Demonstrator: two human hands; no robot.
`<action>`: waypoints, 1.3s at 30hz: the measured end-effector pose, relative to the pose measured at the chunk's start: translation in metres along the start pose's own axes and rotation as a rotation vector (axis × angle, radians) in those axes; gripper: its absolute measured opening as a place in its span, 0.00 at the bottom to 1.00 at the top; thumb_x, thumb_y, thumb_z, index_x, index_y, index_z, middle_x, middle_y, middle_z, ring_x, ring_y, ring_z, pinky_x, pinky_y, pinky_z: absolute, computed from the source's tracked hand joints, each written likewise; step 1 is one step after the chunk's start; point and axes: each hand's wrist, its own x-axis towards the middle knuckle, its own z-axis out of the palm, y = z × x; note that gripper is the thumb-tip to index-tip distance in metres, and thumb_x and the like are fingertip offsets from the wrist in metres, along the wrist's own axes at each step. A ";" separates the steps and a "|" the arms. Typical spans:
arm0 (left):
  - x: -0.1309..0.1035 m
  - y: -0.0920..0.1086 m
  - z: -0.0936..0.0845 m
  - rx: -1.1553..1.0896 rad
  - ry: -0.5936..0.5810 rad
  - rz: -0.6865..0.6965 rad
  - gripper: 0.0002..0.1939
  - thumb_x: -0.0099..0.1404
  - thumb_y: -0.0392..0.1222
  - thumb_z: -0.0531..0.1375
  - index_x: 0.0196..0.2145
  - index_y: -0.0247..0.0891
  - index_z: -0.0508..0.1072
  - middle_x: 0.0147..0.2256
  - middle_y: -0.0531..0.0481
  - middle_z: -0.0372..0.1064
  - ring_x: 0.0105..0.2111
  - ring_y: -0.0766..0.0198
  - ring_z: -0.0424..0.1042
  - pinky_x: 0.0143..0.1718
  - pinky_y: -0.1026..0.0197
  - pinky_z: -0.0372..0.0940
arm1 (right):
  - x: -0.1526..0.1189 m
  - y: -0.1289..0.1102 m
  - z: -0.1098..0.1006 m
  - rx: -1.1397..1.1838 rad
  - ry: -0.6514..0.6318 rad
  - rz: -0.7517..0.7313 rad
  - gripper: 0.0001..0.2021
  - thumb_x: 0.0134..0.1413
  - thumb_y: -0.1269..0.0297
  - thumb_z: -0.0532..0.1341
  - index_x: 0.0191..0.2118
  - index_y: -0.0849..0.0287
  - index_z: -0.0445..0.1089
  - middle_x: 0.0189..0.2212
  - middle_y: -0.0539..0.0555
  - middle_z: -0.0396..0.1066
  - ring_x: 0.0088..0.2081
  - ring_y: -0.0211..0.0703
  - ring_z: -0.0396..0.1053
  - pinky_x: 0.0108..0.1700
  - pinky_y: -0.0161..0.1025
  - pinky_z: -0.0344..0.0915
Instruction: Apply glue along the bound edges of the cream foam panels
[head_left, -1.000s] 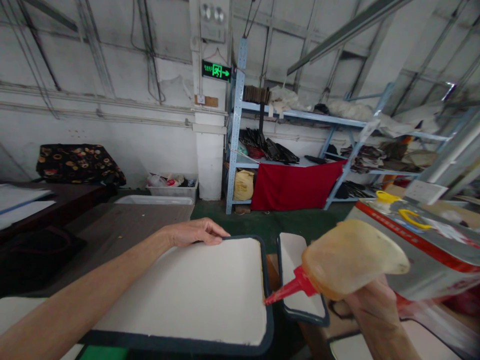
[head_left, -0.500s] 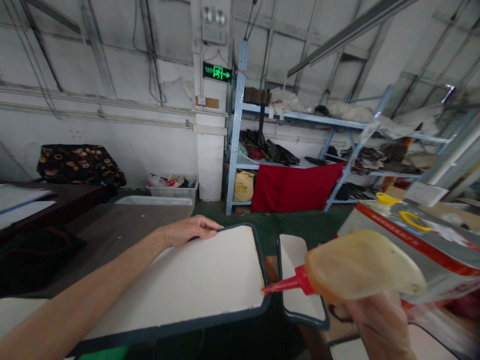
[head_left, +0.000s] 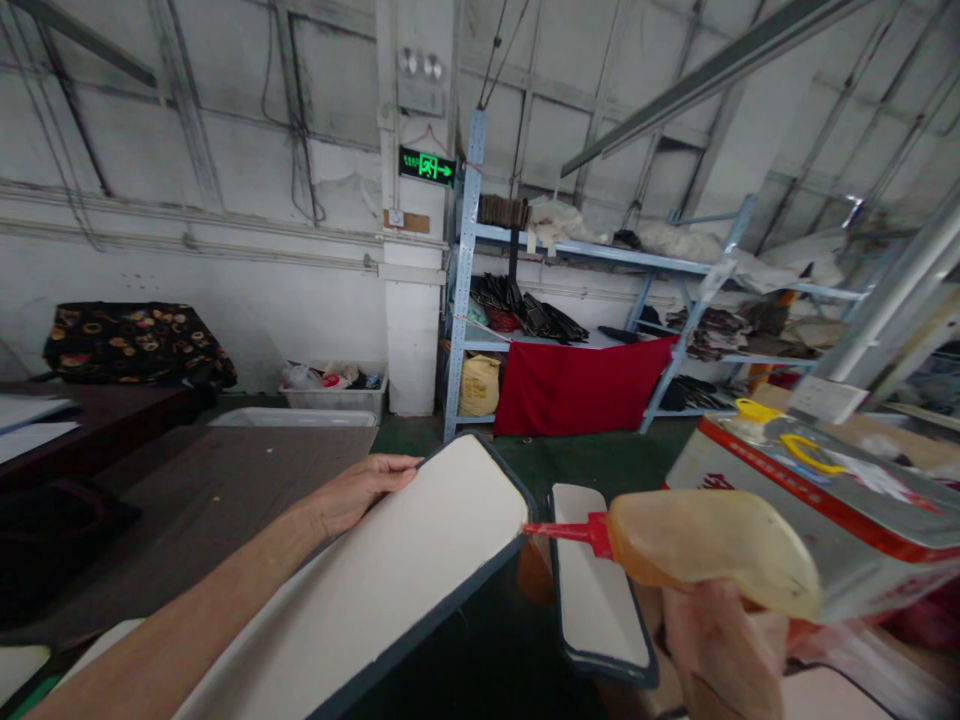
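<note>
My left hand (head_left: 367, 490) grips the far edge of a long cream panel with a dark blue-grey rim (head_left: 420, 540), thumb on top and fingers underneath. The panel lies slanted, its near end running out of view at the bottom. In my right hand (head_left: 724, 640) is a squeeze bottle (head_left: 712, 548) of amber liquid, held on its side. Its red nozzle (head_left: 562, 532) points left, the tip at the panel's right corner. A narrower dark-rimmed cream panel (head_left: 600, 590) lies beneath and behind the nozzle.
A large metal can (head_left: 817, 510) with yellow handles stands at the right. Beyond are blue shelves (head_left: 463, 290) with a red cloth (head_left: 585, 388), and a white bin (head_left: 337, 397) by the wall. A brown-grey table (head_left: 247, 480) is at the left.
The held panel has turned so its right end tilts differently, its corner now higher. The bottle has moved slightly left, its nozzle tip up to that corner. The view has shifted a little.
</note>
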 end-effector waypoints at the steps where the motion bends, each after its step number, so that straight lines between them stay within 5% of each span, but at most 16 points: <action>1: 0.000 -0.002 0.001 -0.010 0.018 0.007 0.20 0.51 0.42 0.69 0.42 0.34 0.77 0.35 0.43 0.78 0.29 0.61 0.75 0.32 0.62 0.69 | 0.002 -0.001 0.004 0.022 0.022 -0.005 0.18 0.38 0.63 0.70 0.40 0.60 0.72 0.31 0.53 0.74 0.32 0.42 0.72 0.37 0.38 0.71; 18: -0.001 -0.030 0.000 -0.150 0.208 0.088 0.20 0.51 0.43 0.69 0.42 0.37 0.74 0.34 0.48 0.76 0.29 0.63 0.74 0.31 0.63 0.67 | 0.010 0.036 0.018 0.093 0.130 0.184 0.21 0.37 0.60 0.72 0.39 0.63 0.71 0.34 0.54 0.73 0.41 0.46 0.71 0.47 0.42 0.68; 39: -0.014 -0.030 -0.001 -0.137 0.301 0.060 0.26 0.46 0.51 0.69 0.39 0.40 0.65 0.28 0.56 0.70 0.26 0.65 0.70 0.26 0.65 0.63 | 0.000 0.044 0.038 0.126 -0.011 0.314 0.19 0.34 0.60 0.72 0.36 0.61 0.73 0.30 0.51 0.73 0.35 0.41 0.72 0.41 0.37 0.69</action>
